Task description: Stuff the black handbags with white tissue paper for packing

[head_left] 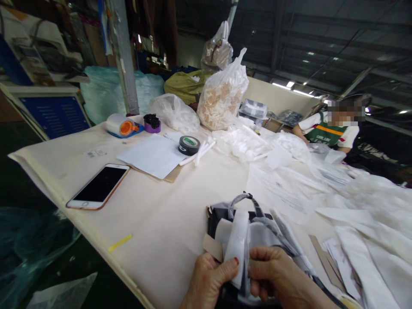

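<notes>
— Hands first: what do they hold?
— Both the left hand point(209, 281) and the right hand point(277, 274) grip a dark bag point(216, 219) at the near edge of the table point(161, 223). The left thumb pins a strip of white paper point(237, 240) against it. The right fingers curl closed over the bag's other side, touching the same wrapping.
— Where does the bag sit?
— Bottom centre, handles point(244, 198) up, half covered in paper. It may be leather, though I cannot tell; the hands hide its lower part.
— And around it?
— To the left a phone point(98, 186) lies face up, well apart. Behind that are sheets point(151, 155), with a black tape point(189, 145) roll just beside their far corner. A sack point(220, 96) of beige pieces stands upright farther back. Loose white wrappers point(370, 223) spread on the right, and a co-worker point(331, 131) sits at the far right end.
</notes>
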`<state>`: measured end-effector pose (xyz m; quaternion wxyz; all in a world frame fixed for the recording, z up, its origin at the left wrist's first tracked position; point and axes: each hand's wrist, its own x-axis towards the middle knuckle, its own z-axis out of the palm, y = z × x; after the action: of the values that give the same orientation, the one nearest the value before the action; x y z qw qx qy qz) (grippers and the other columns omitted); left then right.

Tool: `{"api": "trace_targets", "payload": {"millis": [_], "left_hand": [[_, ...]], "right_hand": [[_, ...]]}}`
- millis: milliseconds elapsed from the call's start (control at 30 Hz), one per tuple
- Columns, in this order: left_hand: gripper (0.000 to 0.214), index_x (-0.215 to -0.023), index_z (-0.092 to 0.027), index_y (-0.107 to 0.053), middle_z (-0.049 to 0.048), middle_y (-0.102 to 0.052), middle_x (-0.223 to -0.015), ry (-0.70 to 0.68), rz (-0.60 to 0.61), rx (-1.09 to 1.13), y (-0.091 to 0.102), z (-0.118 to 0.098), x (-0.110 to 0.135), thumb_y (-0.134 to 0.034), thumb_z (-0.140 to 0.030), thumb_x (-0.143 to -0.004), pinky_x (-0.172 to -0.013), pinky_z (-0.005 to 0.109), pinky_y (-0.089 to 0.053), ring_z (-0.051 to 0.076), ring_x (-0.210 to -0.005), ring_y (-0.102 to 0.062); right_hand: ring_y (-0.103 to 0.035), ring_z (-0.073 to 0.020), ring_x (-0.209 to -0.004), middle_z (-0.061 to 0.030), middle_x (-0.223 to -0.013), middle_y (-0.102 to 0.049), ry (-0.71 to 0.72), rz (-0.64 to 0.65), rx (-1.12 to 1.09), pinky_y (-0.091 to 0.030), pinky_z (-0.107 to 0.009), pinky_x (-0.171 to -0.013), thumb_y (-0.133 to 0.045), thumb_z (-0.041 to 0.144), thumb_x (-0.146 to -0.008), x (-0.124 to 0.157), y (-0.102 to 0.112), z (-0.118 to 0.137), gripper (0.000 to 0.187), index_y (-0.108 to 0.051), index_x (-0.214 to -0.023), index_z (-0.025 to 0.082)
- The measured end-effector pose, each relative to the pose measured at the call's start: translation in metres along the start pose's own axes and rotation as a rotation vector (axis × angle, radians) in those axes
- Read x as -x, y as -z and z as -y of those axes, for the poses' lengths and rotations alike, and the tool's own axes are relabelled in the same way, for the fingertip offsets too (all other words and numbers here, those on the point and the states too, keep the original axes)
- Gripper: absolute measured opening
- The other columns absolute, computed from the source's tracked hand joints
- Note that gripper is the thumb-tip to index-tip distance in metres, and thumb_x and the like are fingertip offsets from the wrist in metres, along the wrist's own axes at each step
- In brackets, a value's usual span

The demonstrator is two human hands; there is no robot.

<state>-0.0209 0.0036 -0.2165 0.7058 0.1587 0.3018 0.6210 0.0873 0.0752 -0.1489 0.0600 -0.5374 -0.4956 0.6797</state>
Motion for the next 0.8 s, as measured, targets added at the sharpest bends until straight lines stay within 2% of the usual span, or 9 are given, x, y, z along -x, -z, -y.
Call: {"api": "trace_targets", "payload": {"millis": [133,267,433,533,667,800], "left_hand": [[0.054,-0.075,-0.002,-0.067,0.0101,-0.061,-0.056,0.056,-0.050,-0.117,0.0052,0.0011,0.0001,-0.072,-0.053,-0.057,-0.055,0.030,-0.044,0.021,-0.054,-0.057],[0.053,-0.074,-0.005,-0.067,0.0074,-0.060,-0.055,0.058,-0.110,-0.148,0.0055,0.0012,0.0011,-0.074,-0.053,-0.055,-0.054,0.029,-0.045,0.019,-0.053,-0.055],[0.047,-0.073,-0.005,-0.068,0.0077,-0.058,-0.054,0.026,-0.005,-0.061,-0.0015,-0.0027,0.0019,-0.072,-0.050,-0.058,-0.055,0.030,-0.043,0.019,-0.050,-0.054],[0.050,-0.070,-0.006,-0.068,0.0072,-0.057,-0.053,0.043,-0.015,-0.115,-0.0032,-0.0038,0.0018,-0.071,-0.054,-0.057,-0.055,0.029,-0.042,0.017,-0.049,-0.053],[0.059,-0.072,-0.006,-0.067,0.0069,-0.058,-0.054,0.044,-0.044,-0.183,-0.0016,-0.0026,0.0013,-0.069,-0.062,-0.053,-0.054,0.028,-0.041,0.018,-0.050,-0.053],[0.056,-0.069,-0.009,-0.064,0.0069,-0.061,-0.061,0.004,-0.112,-0.314,-0.0004,-0.0052,0.0028,-0.067,-0.063,-0.055,-0.053,0.026,-0.039,0.018,-0.056,-0.053]], "right_hand": [[-0.041,-0.0051,-0.036,0.0017,-0.041,-0.051,-0.014,-0.032,-0.009,-0.026,-0.016,-0.039,-0.055,0.017,-0.050,-0.0035,0.0016,-0.0009,0.008,-0.058,-0.055,0.013],[-0.046,-0.0076,-0.040,0.0000,-0.044,-0.054,-0.016,0.029,-0.085,-0.029,-0.017,-0.040,-0.054,0.020,-0.050,-0.0008,0.0049,-0.0038,0.007,-0.057,-0.054,0.015],[-0.050,-0.0075,-0.044,0.0000,-0.051,-0.057,0.033,0.099,-0.152,-0.033,-0.016,-0.042,-0.067,0.028,-0.055,0.0031,0.0094,-0.0059,0.017,-0.063,-0.061,0.013],[-0.047,-0.0053,-0.041,0.0004,-0.047,-0.055,0.046,0.103,-0.120,-0.032,-0.015,-0.041,-0.074,0.035,-0.055,0.0022,0.0098,-0.0082,0.027,-0.065,-0.064,0.011],[-0.046,-0.0053,-0.038,-0.0002,-0.043,-0.056,0.046,0.041,-0.111,-0.032,-0.015,-0.040,-0.076,0.038,-0.052,0.0008,0.0076,-0.0096,0.030,-0.063,-0.060,0.012],[-0.047,-0.0067,-0.037,0.0002,-0.042,-0.056,0.072,-0.036,-0.081,-0.033,-0.017,-0.039,-0.074,0.036,-0.054,0.0023,0.0043,-0.0091,0.026,-0.058,-0.055,0.015]]}}
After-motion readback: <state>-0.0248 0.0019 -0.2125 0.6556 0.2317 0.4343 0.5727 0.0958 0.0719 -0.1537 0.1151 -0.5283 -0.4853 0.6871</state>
